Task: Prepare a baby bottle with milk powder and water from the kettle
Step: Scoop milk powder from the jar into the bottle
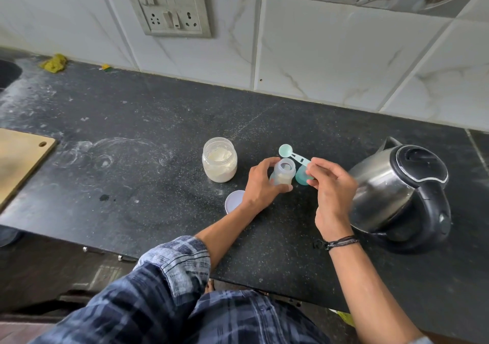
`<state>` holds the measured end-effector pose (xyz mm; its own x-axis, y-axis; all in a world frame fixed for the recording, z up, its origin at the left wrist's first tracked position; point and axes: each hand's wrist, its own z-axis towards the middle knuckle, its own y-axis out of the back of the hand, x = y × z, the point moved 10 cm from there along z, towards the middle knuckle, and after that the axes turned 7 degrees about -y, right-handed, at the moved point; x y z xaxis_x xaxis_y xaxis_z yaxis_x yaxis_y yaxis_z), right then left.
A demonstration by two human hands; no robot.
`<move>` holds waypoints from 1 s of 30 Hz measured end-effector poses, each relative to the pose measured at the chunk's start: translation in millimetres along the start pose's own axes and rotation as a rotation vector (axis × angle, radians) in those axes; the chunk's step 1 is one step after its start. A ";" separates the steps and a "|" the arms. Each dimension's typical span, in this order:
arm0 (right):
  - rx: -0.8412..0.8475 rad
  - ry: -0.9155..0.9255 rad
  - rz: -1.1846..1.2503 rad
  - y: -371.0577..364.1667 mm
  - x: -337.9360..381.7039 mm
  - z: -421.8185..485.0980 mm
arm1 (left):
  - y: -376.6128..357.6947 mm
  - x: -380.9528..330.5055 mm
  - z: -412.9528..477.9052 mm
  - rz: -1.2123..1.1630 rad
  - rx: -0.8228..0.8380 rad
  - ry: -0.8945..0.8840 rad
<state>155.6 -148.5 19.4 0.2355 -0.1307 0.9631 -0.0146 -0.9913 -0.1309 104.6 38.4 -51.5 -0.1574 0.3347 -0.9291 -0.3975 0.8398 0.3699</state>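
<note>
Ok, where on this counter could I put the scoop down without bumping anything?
Widest bare patch: the black countertop between the wooden board and the powder jar. The strip behind the scoop toward the tiled wall is also free. It's crowded between jar and kettle: bottle, teal cap, white lid, both hands.

Teal bottle cap: mostly hidden behind right hand | white jar lid: partly covered by left hand | cutting board: cut by left edge | bottle fill level: unreadable | spoon handle end: inside right grip
</note>
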 end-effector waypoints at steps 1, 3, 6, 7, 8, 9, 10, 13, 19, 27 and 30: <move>0.012 0.006 -0.028 -4.3 2.4 0.6 | 0.0 1.1 -1.3 0.007 0.007 0.002; 0.058 0.051 -0.113 -18.1 12.0 1.5 | 1.7 2.9 -4.4 0.023 0.011 0.008; 0.168 0.169 -0.310 -52.2 31.2 -1.0 | 5.7 4.7 -9.7 0.038 0.002 0.007; 0.206 0.214 -0.377 -66.2 36.7 -3.4 | 7.0 4.9 -11.5 0.039 -0.003 0.006; 0.237 0.258 -0.441 -80.6 40.9 -6.4 | 8.3 4.6 -13.2 0.040 -0.009 0.006; 0.260 0.301 -0.501 -95.0 44.0 -9.9 | 9.7 4.1 -14.8 0.040 -0.017 0.005; 0.279 0.342 -0.554 -109.1 46.1 -13.7 | 10.9 2.9 -16.4 0.040 -0.025 0.004; 0.315 0.436 -0.668 -147.0 46.3 -23.2 | 15.8 -4.5 -23.4 0.027 -0.056 -0.018; 0.414 0.590 -1.024 -211.8 23.5 -39.1 | 24.1 -16.6 -43.7 -0.017 -0.092 -0.051; 0.485 0.573 -1.167 -234.3 -5.0 -44.4 | 34.7 -9.5 -57.3 0.026 -0.087 -0.040; 0.460 0.601 -1.121 -229.2 0.8 -46.3 | 37.9 -4.5 -56.7 0.070 -0.067 -0.052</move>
<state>114.1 77.8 61.1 -0.5541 0.6336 0.5400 0.2552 -0.4882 0.8346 38.9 44.5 -33.4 -0.1407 0.4147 -0.8990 -0.4466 0.7838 0.4315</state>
